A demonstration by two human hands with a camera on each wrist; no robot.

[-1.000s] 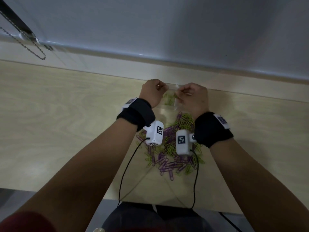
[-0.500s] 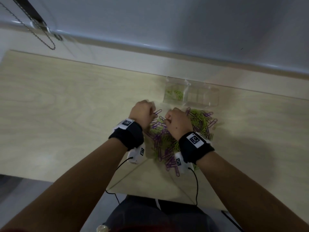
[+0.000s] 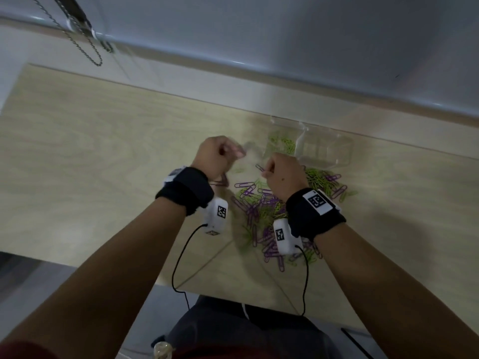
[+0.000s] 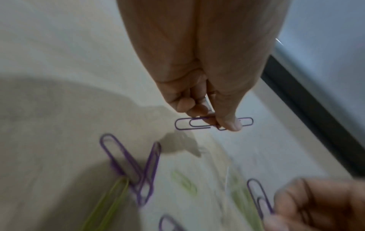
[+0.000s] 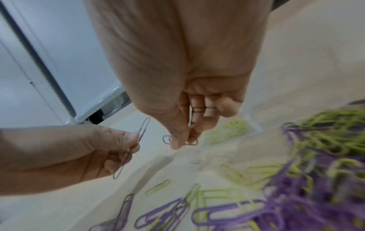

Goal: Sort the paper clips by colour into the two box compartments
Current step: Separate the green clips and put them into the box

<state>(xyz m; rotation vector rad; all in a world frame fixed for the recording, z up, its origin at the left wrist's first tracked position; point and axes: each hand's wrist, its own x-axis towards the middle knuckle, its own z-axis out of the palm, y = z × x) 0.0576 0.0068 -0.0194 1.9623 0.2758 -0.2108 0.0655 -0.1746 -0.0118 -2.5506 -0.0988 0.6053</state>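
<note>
A heap of purple and green paper clips (image 3: 261, 206) lies on the pale wooden table, just in front of a clear two-compartment box (image 3: 344, 151). Its left compartment (image 3: 281, 145) holds green clips; nothing shows in the right one (image 3: 324, 151). My left hand (image 3: 233, 151) hovers left of the box and pinches a purple clip (image 4: 189, 124) between thumb and fingers (image 4: 229, 123). My right hand (image 3: 268, 172), close in front of the box, pinches another purple clip (image 5: 166, 139) the same way (image 5: 177, 140). Both hands are above the table.
The table (image 3: 103, 156) ends at a wall ledge just behind the box. A bead chain (image 3: 85, 51) hangs at the far left. Cables run from both wrist cameras toward my lap. Loose clips (image 5: 158, 186) lie scattered left of the heap.
A second ago both hands were over the box's left compartment. They came back to the heap, and now each is lifted off it with a purple clip.
</note>
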